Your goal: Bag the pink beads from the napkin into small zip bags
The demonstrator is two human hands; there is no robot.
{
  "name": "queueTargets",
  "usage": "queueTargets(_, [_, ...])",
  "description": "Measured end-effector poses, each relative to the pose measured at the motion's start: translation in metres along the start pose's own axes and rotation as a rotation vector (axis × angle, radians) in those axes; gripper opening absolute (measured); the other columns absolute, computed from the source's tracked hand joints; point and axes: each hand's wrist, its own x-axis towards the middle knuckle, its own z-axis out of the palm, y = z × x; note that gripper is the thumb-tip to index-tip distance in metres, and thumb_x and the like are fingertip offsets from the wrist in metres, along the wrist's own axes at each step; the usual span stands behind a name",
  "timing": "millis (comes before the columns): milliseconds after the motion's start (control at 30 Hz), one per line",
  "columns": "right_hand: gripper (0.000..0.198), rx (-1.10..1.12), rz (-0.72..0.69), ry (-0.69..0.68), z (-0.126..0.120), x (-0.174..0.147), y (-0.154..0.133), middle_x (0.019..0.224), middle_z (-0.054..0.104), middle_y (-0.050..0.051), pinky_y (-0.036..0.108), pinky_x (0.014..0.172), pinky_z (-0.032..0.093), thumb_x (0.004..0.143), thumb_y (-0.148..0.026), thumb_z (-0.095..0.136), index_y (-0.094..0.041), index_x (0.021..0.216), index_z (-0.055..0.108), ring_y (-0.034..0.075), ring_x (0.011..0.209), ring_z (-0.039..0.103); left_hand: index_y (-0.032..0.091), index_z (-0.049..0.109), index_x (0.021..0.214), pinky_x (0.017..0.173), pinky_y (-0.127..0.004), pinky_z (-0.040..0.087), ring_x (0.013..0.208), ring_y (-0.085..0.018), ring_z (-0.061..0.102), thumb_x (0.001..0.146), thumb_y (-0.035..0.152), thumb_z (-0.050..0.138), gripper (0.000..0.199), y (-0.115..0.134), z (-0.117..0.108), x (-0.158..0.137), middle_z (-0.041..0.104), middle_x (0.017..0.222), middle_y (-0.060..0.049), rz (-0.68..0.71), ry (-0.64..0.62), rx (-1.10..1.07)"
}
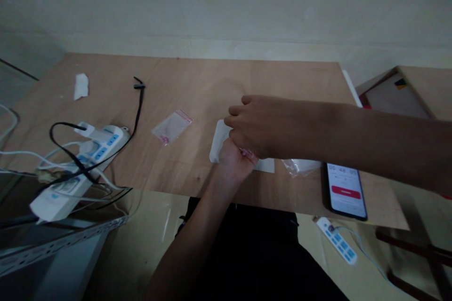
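“One small, shiny, pinkish item (249, 153) was glimpsed at the middle; where was it kept?”

“It was seen between the left hand (233, 162), turned palm upward, and the right hand (249, 122), laid across it. Most of it was covered.”

“By which was it grasped?”

“That could not be told. The right fingers were bent over the left hand with their tips hidden, and the left fingers were concealed underneath.”

“And beneath the hands?”

“White material (218, 143) was shown on both sides of them; whether one piece or two was used could not be made out.”

“What was set around that?”

“To the right, a clear wrapper (301, 167) was partly covered by the right forearm (339, 131), and just beside it a phone (346, 193) was placed, its lit screen marked with a red bar. To the left, a clear zip bag (173, 127) was laid flat on the surface (212, 75), with small pinkish pieces (165, 140) held at one corner.”

“Farther out?”

“A white power strip (100, 153) was crossed by black and white cables (139, 108). Behind it, a white scrap (81, 86) was seen.”
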Motion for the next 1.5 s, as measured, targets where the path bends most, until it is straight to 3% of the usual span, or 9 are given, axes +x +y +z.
queueTargets(167, [0.035,-0.050,0.056,-0.119,-0.046,0.016,-0.014,0.100,0.069,0.000,0.038,0.090,0.048,0.079,-0.049,0.068,-0.022,0.100,0.070,0.020,0.099,0.065,0.022,0.033,0.056,0.048,-0.027,0.041,0.045,-0.012,0.045,0.097,0.031,0.029,0.043,-0.002,-0.005,0.017,0.036,0.047,0.003,0.018,0.063,0.091])
queueTargets(300, [0.054,-0.424,0.099,0.020,-0.068,-0.022,0.006,0.105,0.067,0.006,0.037,0.082,0.048,0.078,-0.052,0.068,-0.019,0.120,0.063,0.018,0.086,0.062,0.022,0.035,0.054,0.050,-0.027,0.035,0.047,-0.013,0.045,0.097,0.039,0.030,0.046,-0.002,-0.007,0.027,0.039,0.050,0.002,0.358,0.210,0.675])
queueTargets(433, [0.053,-0.589,0.401,0.391,-0.030,-0.081,0.046,0.107,0.066,0.017,0.049,0.085,0.050,0.084,-0.052,0.061,-0.012,0.119,0.062,0.030,0.094,0.063,0.017,0.057,0.076,0.065,-0.031,0.043,0.071,-0.020,0.061,0.099,0.037,0.030,0.041,-0.008,-0.004,0.034,0.064,0.075,-0.008,0.634,0.056,1.336])
queueTargets(533, [0.055,-0.636,0.513,0.364,0.014,-0.107,0.065,0.128,0.057,0.027,0.058,0.097,0.043,0.092,-0.044,0.047,-0.004,0.129,0.055,0.039,0.120,0.053,0.012,0.061,0.091,0.077,-0.034,0.045,0.087,-0.023,0.064,0.101,0.035,0.026,0.043,-0.017,-0.001,0.039,0.067,0.090,-0.015,0.658,-0.023,1.551])
queueTargets(733, [0.061,-0.633,0.527,0.141,0.049,-0.116,0.069,0.153,0.031,0.028,0.062,0.112,0.025,0.100,-0.037,0.023,0.001,0.147,0.028,0.036,0.145,0.024,0.010,0.061,0.093,0.087,-0.041,0.044,0.096,-0.028,0.061,0.100,0.032,0.028,0.041,-0.029,-0.006,0.046,0.067,0.099,-0.018,0.683,-0.069,1.617])
queueTargets(1033, [0.066,-0.643,0.591,0.186,0.051,-0.113,0.068,0.150,0.034,0.032,0.058,0.115,0.024,0.098,-0.039,0.027,0.008,0.144,0.031,0.037,0.144,0.027,0.013,0.061,0.089,0.085,-0.040,0.041,0.095,-0.026,0.059,0.100,0.034,0.030,0.038,-0.025,-0.008,0.039,0.068,0.094,-0.015,0.771,-0.011,1.606])
queueTargets(1167, [0.070,-0.572,0.580,0.252,0.054,-0.116,0.073,0.149,0.035,0.030,0.061,0.112,0.026,0.097,-0.042,0.031,0.004,0.149,0.021,0.038,0.144,0.027,0.017,0.059,0.084,0.083,-0.036,0.041,0.089,-0.023,0.059,0.098,0.032,0.035,0.032,-0.005,-0.031,0.036,0.067,0.088,-0.010,0.860,0.171,1.471])
queueTargets(1367, [0.067,-0.452,0.520,0.323,0.051,-0.119,0.075,0.154,0.029,0.025,0.063,0.114,0.022,0.098,-0.044,0.031,-0.005,0.152,0.021,0.039,0.146,0.019,0.016,0.064,0.085,0.073,-0.036,0.043,0.083,-0.026,0.064,0.095,0.048,0.034,0.044,0.054,-0.108,0.047,0.070,0.089,-0.014,0.392,0.731,1.461])
queueTargets(1500, [0.066,-0.389,0.490,0.377,0.049,-0.122,0.076,0.157,0.025,0.023,0.066,0.114,0.019,0.098,-0.045,0.029,-0.009,0.152,0.021,0.041,0.146,0.016,0.010,0.069,0.088,0.076,-0.042,0.045,0.096,-0.038,0.065,0.089,0.052,0.041,0.051,0.071,-0.139,0.059,0.071,0.098,-0.025,0.097,0.673,1.617])
